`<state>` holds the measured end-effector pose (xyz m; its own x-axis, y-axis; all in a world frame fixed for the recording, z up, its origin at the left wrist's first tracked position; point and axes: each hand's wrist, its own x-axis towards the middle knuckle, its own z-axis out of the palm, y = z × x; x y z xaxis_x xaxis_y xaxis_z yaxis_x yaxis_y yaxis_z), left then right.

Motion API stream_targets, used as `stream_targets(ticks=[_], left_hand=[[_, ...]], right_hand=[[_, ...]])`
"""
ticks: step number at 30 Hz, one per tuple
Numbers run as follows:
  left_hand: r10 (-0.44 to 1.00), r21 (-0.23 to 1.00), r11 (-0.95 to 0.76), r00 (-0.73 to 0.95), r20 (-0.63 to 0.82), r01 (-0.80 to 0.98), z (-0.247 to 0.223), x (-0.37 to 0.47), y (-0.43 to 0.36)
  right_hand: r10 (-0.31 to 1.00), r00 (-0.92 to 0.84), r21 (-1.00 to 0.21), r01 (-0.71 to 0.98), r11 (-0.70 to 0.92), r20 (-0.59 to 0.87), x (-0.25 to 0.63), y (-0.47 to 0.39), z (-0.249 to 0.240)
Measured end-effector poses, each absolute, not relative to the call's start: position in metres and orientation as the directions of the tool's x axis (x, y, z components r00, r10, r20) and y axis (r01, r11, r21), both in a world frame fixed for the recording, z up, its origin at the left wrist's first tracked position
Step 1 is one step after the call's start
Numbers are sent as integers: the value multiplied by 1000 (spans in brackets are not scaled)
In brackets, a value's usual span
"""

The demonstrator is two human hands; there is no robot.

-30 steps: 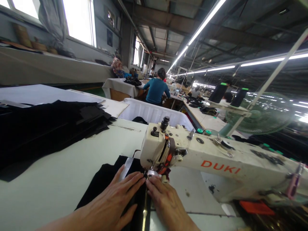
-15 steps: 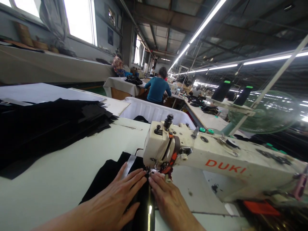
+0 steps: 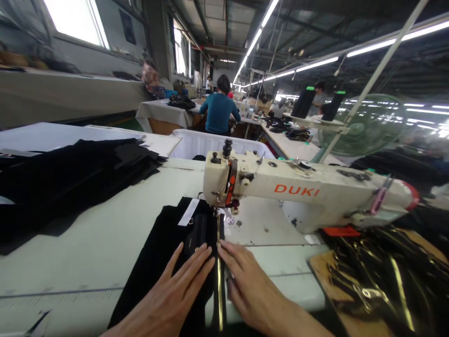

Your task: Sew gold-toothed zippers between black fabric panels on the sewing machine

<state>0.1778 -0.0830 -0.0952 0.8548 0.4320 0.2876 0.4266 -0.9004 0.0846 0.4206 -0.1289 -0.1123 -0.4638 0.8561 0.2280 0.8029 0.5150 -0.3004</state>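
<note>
Black fabric (image 3: 150, 262) lies on the sewing table, its upper edge by the needle area of a white sewing machine (image 3: 259, 180). A white strip (image 3: 188, 212) sits on the fabric. My left hand (image 3: 178, 285) rests flat on the fabric with its fingers spread, over a dark pocket-like piece (image 3: 197, 232). A black zipper tape with gold teeth (image 3: 220, 281) runs from the presser foot toward me. My right hand (image 3: 249, 276) has its fingertips pressed on the tape's right edge, thumb tucked beneath; its grip is partly hidden.
Stacked black fabric (image 3: 77, 178) lies at the left. Several gold zippers (image 3: 372, 281) lie on a board at the right. Behind the machine are a white bin (image 3: 217, 141), thread cones (image 3: 303, 103) and a fan (image 3: 363, 126). A person in blue (image 3: 220, 112) sits beyond.
Both hands have moved back from the needle area, toward me. More of the fabric, the dark piece and the zipper tape now shows. The view has shifted, bringing the zipper pile into sight.
</note>
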Motion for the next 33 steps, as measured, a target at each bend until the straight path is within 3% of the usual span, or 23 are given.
stream_targets(ticks=[3,5,9,11,13,18,22,25,28,30,33], left_hand=[[424,118,-905,837,347,409,-112,171,-100],[525,289,-848,778,345,444,-113,165,-94],[861,727,-420,491,131,543,-81,154,-72],[897,814,-280,441,32,509,-60,153,-67],[896,833,-253,444,10,492,-45,155,-67],[893,808,-312,444,71,500,-39,164,-75],[837,751,-434,531,132,497,-53,165,-84],[731,598,-628,642,231,499,-71,164,-92],[516,335,-848,787,338,412,-92,166,-99],[418,208,-907,833,363,365,-102,169,-103],[404,142,-915,836,373,378,-112,172,-106]], right_hand=[[833,-510,-297,778,554,217,404,-168,-122],[836,-484,-325,771,547,259,392,-180,-126],[883,-294,-587,664,464,365,385,-172,-115],[907,-168,-721,560,409,385,400,-159,-105],[917,-44,-780,510,363,397,423,-143,-96],[881,56,-748,556,363,470,457,-112,-85],[840,-147,-632,594,497,523,427,-126,-95],[775,-317,-432,687,585,547,400,-144,-111],[739,-377,-241,779,579,558,388,-154,-125],[732,-394,-221,779,587,556,387,-156,-129],[721,-460,-222,742,633,519,388,-161,-128]])
